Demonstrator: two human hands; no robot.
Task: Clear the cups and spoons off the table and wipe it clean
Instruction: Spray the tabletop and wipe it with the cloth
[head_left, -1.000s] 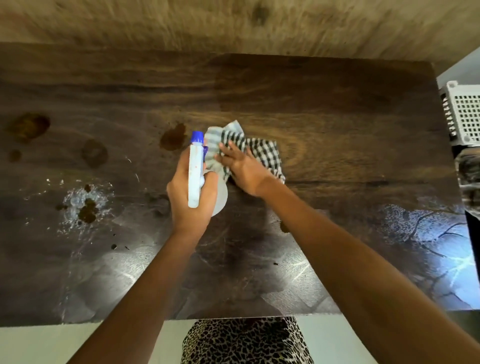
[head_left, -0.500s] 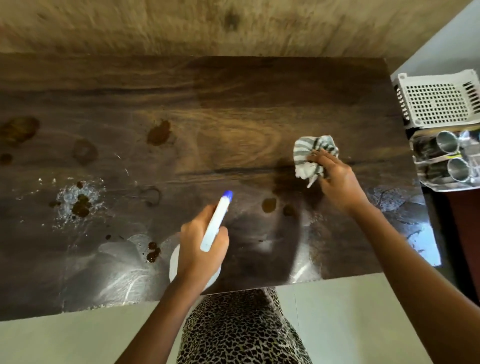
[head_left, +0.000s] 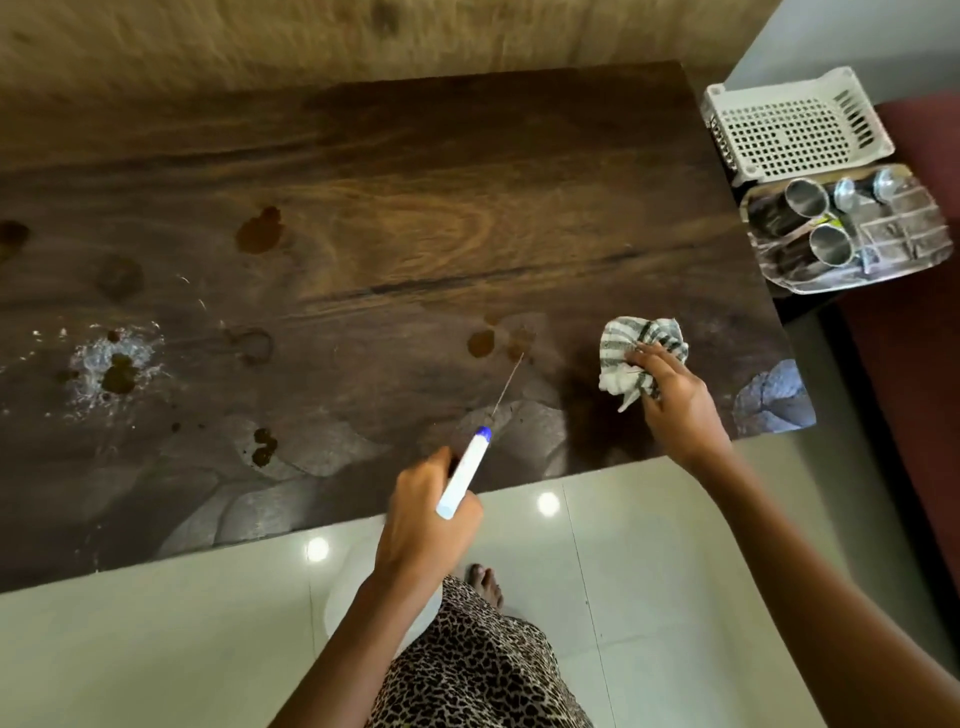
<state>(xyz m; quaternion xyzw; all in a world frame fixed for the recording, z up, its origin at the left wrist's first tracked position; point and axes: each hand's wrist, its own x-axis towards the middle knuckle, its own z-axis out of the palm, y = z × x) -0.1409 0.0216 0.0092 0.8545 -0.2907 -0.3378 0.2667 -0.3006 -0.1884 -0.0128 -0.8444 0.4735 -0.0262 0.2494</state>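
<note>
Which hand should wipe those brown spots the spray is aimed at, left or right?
Right, probably. The right hand grips the striped cloth on the table, just beside the brown spots. The left hand is taken up holding the spray bottle.

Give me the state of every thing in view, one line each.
Left hand, grips the spray bottle.
Spray bottle, tilted, nozzle toward the table, thin jet leaving it.
Right hand, holds the cloth.
Cloth, bunched, on the table.
Table, stained with brown spots, wet splash at left.
Cups, on their sides in the tray, off the table.
Spoons, in the tray too.
</note>
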